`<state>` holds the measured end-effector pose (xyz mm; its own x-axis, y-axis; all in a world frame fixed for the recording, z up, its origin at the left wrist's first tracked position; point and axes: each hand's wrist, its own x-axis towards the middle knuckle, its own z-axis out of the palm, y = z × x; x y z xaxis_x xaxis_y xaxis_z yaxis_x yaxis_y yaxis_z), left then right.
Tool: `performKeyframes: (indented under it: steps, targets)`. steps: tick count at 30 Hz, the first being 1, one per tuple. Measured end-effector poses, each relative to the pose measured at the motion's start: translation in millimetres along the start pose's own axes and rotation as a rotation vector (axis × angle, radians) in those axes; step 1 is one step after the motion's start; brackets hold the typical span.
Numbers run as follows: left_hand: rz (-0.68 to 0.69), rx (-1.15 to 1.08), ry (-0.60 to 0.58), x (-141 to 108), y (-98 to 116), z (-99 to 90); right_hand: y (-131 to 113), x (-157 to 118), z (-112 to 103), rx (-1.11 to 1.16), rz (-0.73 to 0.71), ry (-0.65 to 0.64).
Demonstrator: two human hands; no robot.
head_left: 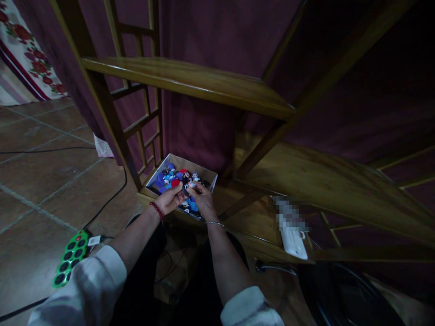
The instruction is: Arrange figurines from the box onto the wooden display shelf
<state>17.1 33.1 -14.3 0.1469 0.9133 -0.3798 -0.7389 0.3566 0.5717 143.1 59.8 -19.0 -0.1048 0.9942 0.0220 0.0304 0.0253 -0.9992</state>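
Note:
A shallow white box sits on the low wooden shelf, filled with several small figurines in blue, purple, red and black. Over its front part, my left hand, with a red bead bracelet at the wrist, is closed on a small dark figurine. My right hand, wearing a thin silver bracelet, pinches at a small white and reddish piece right beside it. Whether the two pieces are joined cannot be made out.
A wooden shelf board spans above the box. A white object, partly blurred, lies on the shelf at right. On the floor are a green power strip and black cables. A dark rounded seat stands at lower right.

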Motion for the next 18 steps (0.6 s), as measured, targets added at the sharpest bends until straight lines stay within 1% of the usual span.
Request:
performKeyframes:
  steps: [5, 8, 14, 18]
  targets:
    - [-0.027, 0.055, -0.02, -7, 7, -5.0, 3, 0, 4, 0.019, -0.01, -0.039]
    - [-0.042, 0.055, -0.004, -10, 8, -2.0, 3, 0, 3, 0.023, -0.019, -0.074]
    - [-0.052, 0.023, 0.017, -12, 7, 3.4, 1, -2, -3, -0.011, -0.037, -0.063]
    - [-0.055, -0.002, 0.042, -10, 5, 6.0, 4, -1, -6, -0.091, -0.07, -0.073]
